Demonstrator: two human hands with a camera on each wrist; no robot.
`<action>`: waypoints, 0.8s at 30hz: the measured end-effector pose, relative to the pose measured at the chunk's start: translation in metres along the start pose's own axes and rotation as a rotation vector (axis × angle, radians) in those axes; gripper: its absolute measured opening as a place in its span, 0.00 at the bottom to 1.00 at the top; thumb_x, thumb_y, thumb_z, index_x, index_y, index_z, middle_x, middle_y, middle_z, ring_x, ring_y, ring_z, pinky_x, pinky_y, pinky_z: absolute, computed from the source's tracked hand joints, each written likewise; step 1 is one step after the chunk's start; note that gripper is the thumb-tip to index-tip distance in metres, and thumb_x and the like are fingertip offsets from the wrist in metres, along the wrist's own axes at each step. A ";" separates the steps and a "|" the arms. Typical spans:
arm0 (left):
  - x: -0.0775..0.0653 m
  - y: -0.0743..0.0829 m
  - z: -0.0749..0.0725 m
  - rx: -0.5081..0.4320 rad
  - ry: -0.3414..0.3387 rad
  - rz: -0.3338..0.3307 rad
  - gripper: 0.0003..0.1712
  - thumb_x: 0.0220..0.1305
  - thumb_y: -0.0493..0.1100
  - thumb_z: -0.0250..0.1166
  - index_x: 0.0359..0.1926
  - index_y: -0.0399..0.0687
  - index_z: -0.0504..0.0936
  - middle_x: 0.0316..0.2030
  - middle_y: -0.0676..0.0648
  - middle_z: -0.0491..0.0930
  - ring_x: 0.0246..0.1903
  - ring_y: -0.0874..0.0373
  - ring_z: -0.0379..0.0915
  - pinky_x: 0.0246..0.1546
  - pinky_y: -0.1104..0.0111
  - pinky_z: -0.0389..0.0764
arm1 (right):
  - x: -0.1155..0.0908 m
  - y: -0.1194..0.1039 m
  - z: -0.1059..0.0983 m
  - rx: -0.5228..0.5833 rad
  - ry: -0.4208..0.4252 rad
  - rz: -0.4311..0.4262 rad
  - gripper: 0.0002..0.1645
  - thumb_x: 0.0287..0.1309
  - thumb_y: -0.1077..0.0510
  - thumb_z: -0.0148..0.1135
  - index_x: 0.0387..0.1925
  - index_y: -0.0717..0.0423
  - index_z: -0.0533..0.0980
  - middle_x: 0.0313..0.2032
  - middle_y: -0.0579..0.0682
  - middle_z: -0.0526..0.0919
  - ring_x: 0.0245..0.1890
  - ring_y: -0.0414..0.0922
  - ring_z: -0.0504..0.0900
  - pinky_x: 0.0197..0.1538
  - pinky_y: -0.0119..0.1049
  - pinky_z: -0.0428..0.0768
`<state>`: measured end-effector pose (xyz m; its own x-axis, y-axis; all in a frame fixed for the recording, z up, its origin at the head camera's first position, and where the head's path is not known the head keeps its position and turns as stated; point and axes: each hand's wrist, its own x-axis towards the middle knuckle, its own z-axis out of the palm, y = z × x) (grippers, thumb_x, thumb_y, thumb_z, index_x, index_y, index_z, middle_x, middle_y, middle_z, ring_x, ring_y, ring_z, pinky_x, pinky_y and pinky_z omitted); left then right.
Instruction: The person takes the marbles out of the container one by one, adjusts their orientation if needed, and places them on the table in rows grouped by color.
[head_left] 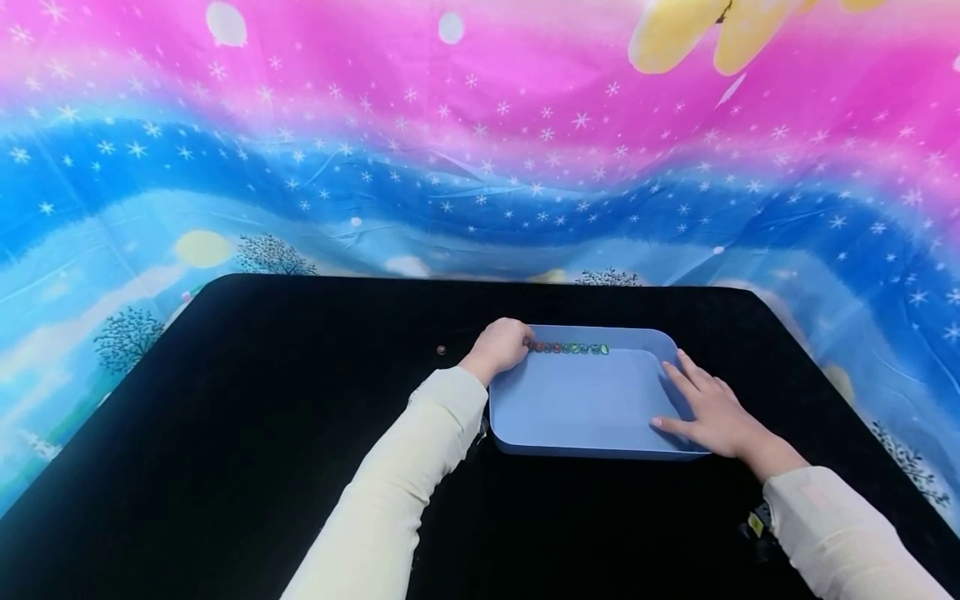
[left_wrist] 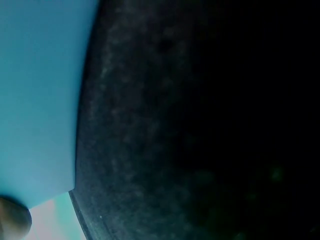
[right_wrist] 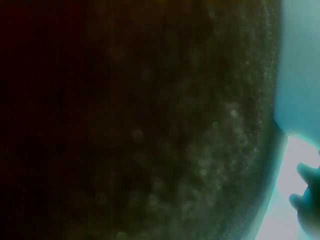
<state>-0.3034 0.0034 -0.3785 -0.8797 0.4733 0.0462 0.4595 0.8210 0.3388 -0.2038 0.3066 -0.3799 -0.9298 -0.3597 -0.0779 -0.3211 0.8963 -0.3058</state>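
Cream sleeves (head_left: 390, 483) closest. Right hand (head_left: 716, 417) spread wide, left hand (head_left: 501, 346) grip hidden, tbh. Tray (head_left: 577, 404) nudge at far-left corner might scatter marbles (head_left: 574, 348).

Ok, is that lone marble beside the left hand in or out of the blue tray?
Out: the lone marble sits on the black tabletop, left of the left hand, outside the blue tray.

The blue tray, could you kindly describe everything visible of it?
The blue tray looks plastic, shallow and rectangular, with rounded corners. It lies open side up on a black surface, small glassy-looking pieces lined along its far wall. The left grip is at its far-left corner, contact unclear; the right grip lies spread over its right wall, apparently touching.
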 end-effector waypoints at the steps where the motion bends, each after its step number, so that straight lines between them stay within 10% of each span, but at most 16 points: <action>1: 0.000 0.001 0.000 0.002 0.004 -0.006 0.14 0.59 0.37 0.52 0.43 0.49 0.80 0.43 0.51 0.77 0.39 0.61 0.71 0.38 0.71 0.73 | 0.000 0.000 0.000 0.001 -0.001 0.000 0.53 0.49 0.35 0.52 0.64 0.62 0.44 0.64 0.61 0.32 0.60 0.64 0.40 0.53 0.64 0.41; 24: -0.002 0.001 0.002 0.069 0.009 -0.008 0.10 0.59 0.41 0.55 0.39 0.54 0.81 0.39 0.54 0.77 0.33 0.63 0.69 0.32 0.72 0.73 | 0.000 -0.002 0.000 -0.004 0.002 0.006 0.54 0.48 0.34 0.52 0.64 0.63 0.44 0.64 0.61 0.32 0.60 0.64 0.40 0.53 0.64 0.40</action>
<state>-0.3010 0.0042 -0.3802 -0.8841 0.4644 0.0525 0.4600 0.8449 0.2731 -0.2031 0.3051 -0.3791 -0.9320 -0.3539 -0.0778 -0.3163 0.8994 -0.3018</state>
